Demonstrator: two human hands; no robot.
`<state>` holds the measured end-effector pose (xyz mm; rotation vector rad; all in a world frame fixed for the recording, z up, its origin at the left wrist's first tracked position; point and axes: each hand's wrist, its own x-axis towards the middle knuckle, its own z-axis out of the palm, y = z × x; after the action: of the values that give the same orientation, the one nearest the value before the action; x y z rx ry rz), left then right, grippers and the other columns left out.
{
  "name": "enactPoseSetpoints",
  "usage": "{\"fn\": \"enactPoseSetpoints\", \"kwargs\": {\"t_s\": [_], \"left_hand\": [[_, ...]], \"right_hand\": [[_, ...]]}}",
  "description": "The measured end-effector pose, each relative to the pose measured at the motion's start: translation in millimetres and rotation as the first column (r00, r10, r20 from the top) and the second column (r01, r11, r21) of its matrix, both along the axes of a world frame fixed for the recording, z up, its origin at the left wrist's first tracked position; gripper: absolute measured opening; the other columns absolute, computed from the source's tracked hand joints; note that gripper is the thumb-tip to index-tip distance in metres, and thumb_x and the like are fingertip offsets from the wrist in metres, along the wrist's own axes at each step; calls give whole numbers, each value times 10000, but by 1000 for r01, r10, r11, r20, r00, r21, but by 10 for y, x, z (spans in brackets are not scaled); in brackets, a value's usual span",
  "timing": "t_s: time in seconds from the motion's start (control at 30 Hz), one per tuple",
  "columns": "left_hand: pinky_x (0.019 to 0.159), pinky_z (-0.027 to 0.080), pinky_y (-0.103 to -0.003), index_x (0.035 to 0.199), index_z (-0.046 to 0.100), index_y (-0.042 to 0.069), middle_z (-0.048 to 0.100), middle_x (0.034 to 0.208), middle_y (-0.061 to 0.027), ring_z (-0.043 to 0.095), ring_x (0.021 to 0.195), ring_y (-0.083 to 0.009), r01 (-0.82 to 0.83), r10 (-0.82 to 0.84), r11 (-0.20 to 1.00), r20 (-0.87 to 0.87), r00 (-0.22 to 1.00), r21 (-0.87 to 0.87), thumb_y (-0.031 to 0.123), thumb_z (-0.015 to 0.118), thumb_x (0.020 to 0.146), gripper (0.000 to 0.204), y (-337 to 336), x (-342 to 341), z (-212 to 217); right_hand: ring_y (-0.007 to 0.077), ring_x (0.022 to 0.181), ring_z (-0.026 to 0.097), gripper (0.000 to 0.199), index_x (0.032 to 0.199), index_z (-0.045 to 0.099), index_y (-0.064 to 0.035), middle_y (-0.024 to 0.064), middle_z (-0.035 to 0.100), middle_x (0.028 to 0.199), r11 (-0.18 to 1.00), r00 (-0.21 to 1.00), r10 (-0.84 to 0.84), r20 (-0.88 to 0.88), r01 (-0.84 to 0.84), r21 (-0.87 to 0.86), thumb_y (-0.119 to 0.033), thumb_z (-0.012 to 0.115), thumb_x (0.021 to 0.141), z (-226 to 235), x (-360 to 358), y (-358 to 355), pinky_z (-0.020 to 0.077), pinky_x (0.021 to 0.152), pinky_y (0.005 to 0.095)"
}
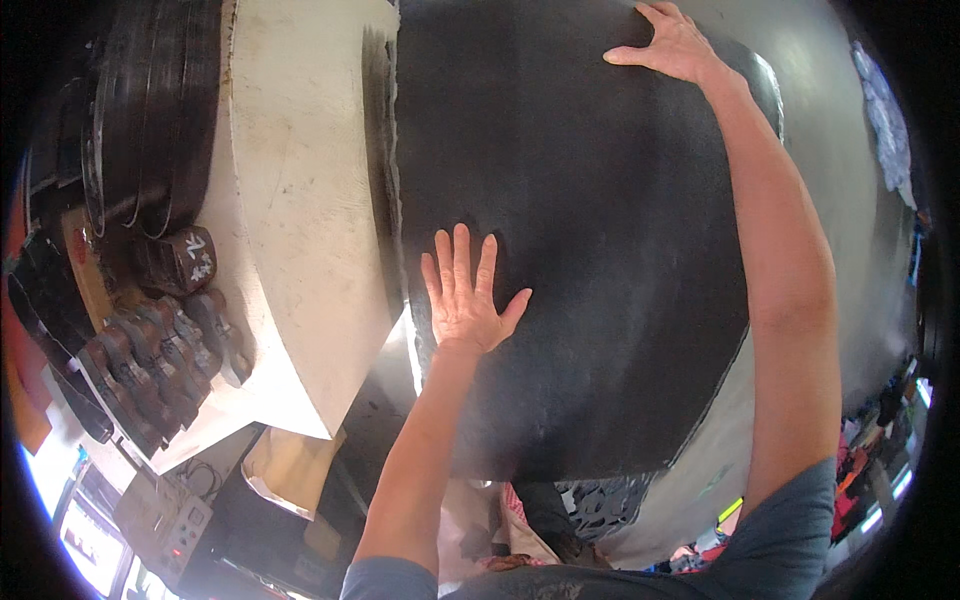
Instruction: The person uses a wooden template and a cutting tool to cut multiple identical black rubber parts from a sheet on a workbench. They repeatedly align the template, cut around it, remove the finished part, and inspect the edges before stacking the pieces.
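Note:
A large black sheet [590,200], leather-like with a faint sheen, lies across the middle of the view. My left hand [465,305] rests flat on it near its left edge, fingers spread. Farther away, near the sheet's far right part, my right hand [675,45] is stretched out with thumb and fingers apart. Its palm faces the sheet, and neither hand grips anything. Beneath the sheet, a smooth grey surface [820,120] shows along the right side.
To the left stands a cream-coloured panel [300,180]. Beyond it are several dark, curved, notched pieces [150,365], a dark block with white marks [182,262] and large black rolled or bent sheets [160,110]. A grey control box [175,530] sits lower left. Crumpled pale plastic [882,125] lies far right.

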<state>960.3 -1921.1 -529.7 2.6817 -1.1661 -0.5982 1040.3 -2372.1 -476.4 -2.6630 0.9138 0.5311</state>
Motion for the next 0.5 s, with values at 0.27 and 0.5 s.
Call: {"fn": "enactPoseSetpoints", "kwargs": {"t_s": [0.27,0.5], "left_hand": [[1299,28,-634,1706,102,256,29,1771,-185,-2,1634,-426,6,-4,998,38,999,-63,547,816,832,1166,-17,6,29],[1305,74,-616,1692,205,226,115,1756,-197,63,1628,-428,-21,26,996,60,998,-90,531,821,825,1106,-20,-1,63]], "right_hand": [[390,1269,628,838,1373,641,-6,232,665,1331,969,995,91,34,-81,-234,-563,832,777,-21,99,-219,507,1086,485],[413,941,759,557,1002,789,-29,238,770,923,960,956,265,130,-248,-128,-543,580,1034,-108,-539,310,616,861,525]]}}
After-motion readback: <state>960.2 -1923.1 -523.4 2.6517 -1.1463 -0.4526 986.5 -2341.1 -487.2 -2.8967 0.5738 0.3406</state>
